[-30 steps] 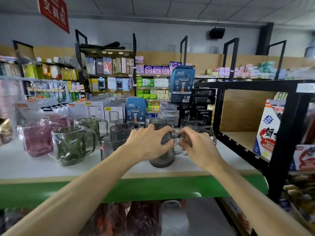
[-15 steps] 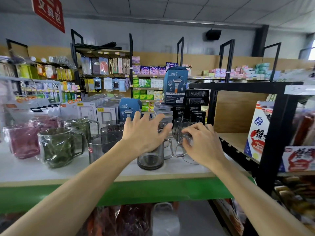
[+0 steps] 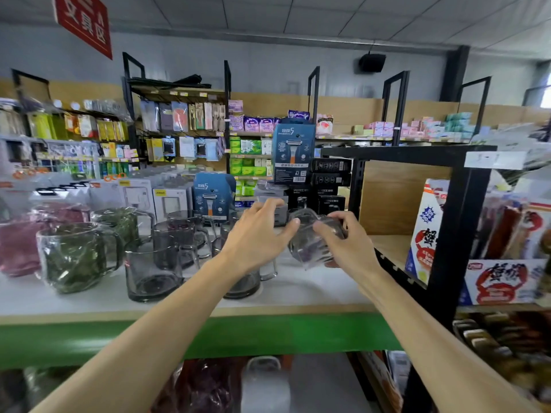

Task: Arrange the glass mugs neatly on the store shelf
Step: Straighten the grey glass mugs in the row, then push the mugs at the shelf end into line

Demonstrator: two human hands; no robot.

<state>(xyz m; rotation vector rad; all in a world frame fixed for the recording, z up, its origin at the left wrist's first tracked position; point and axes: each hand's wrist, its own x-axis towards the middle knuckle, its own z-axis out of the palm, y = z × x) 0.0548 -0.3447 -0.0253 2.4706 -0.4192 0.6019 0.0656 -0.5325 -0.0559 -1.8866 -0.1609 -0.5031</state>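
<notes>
Several glass mugs stand on the white shelf top (image 3: 313, 289). My right hand (image 3: 347, 248) grips a clear glass mug (image 3: 310, 245), lifted and tilted above the shelf's right part. My left hand (image 3: 258, 236) hovers with fingers spread; its fingertips touch that mug's left side. Below my left hand a smoky grey mug (image 3: 244, 283) stands upright, partly hidden by my wrist. Another grey mug (image 3: 152, 269) stands to its left, with more grey mugs behind. A green wrapped mug (image 3: 74, 257) and pink wrapped mugs (image 3: 18, 248) are at far left.
Boxed razors (image 3: 213, 195) and black boxes (image 3: 328, 186) line the shelf's back. A black metal rack (image 3: 459, 222) with snack packages stands close on the right. The shelf's green front edge (image 3: 268, 332) runs below my forearms. More goods lie on a lower shelf.
My left hand let go of the grey mug, which now stands on the shelf. My right hand lifted the clear mug up and tilted it, and my left hand rose to meet it.
</notes>
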